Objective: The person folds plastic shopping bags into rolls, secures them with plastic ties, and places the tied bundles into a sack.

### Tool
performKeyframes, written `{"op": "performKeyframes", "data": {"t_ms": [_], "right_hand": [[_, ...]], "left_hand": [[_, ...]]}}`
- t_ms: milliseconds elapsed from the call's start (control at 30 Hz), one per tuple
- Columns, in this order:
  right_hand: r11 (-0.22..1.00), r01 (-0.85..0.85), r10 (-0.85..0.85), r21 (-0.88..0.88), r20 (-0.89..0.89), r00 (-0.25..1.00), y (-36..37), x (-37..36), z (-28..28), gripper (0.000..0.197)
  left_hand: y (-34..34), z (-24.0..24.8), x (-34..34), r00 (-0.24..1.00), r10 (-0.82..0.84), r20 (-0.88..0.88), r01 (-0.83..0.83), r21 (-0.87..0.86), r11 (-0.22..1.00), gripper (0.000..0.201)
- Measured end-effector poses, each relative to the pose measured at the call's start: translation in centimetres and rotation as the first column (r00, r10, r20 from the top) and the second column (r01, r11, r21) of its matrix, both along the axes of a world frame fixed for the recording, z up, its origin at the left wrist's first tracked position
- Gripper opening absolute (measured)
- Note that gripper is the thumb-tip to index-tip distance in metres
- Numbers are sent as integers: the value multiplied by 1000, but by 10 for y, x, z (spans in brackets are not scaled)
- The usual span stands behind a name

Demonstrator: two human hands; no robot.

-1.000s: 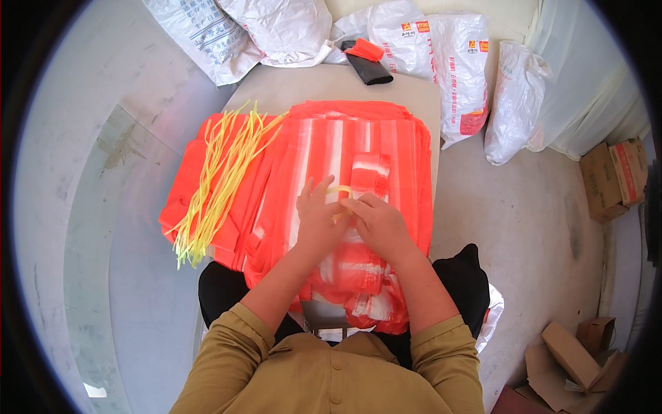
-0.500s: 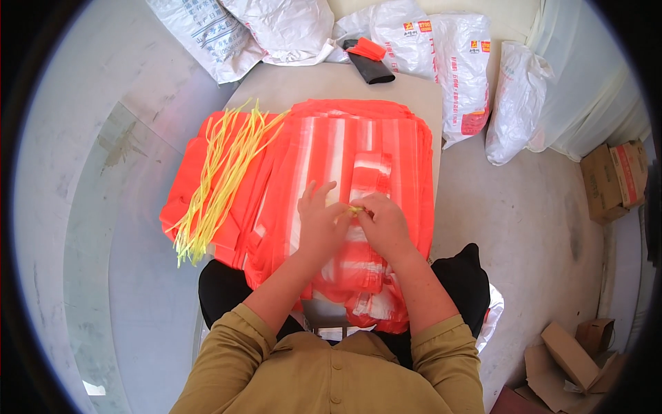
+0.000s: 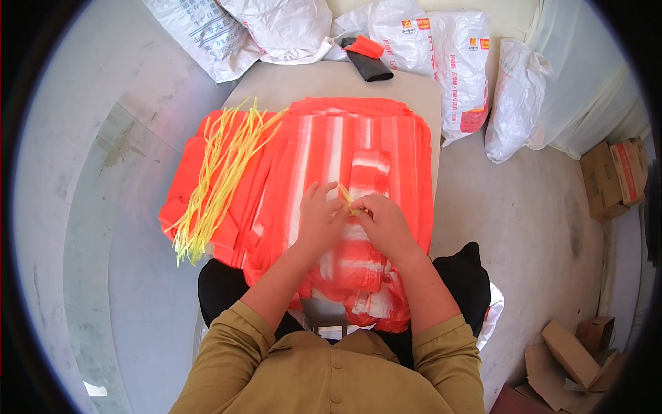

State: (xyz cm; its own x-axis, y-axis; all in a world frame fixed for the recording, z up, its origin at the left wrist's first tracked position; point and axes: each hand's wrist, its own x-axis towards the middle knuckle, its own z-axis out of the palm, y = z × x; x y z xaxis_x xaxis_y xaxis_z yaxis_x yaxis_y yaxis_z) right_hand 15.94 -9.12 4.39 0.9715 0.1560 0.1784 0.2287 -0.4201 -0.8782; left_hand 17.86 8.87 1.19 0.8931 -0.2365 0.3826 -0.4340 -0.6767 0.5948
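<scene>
My left hand (image 3: 321, 212) and my right hand (image 3: 383, 222) meet over a folded bundle of red-and-white striped plastic bags (image 3: 370, 169). Pinched between the fingertips of both is a short yellow strip (image 3: 347, 194), its free end pointing up and away from me. Some fingers of the left hand are raised. Under the bundle lies a wide stack of the same striped bags (image 3: 407, 131). To the left, a bunch of long yellow strips (image 3: 219, 186) rests across folded red bags (image 3: 186, 183).
Everything lies on a small table (image 3: 276, 81) before my knees. A black roll with a red piece (image 3: 369, 65) sits at its far edge. White sacks (image 3: 460, 76) stand behind. Cardboard boxes (image 3: 614, 176) are at the right, with flattened cardboard (image 3: 565, 359) at lower right.
One end of the yellow strip now sticks up between the hands, where before only a small bit showed at the fingertips. The hands have stayed in nearly the same place.
</scene>
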Motion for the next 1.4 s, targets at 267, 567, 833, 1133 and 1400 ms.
{"op": "performKeyframes", "data": {"t_ms": [267,567,833,1133,1400], "right_hand": [[993,-117,116,-9,-34,993,-13,-7,0,10],[954,104,-119,-280,-37,992,-40,-26,14,46],[968,85,-114,-237,-113,987,-38,-27,-20,60],[791,-61,263,609,-249,932,-46,-35,15,42],[863,-186,332,-469,249,910,-24,-39,12,47]], "left_hand": [[-2,29,11,987,105,121,-142,360,922,13],[13,48,-13,897,64,-438,-88,-36,995,52],[0,49,-39,688,-194,-699,-4,-271,963,55],[-1,45,-59,293,-769,-568,-658,-703,268,59],[-8,48,-72,272,-722,-636,-552,-718,424,49]]}}
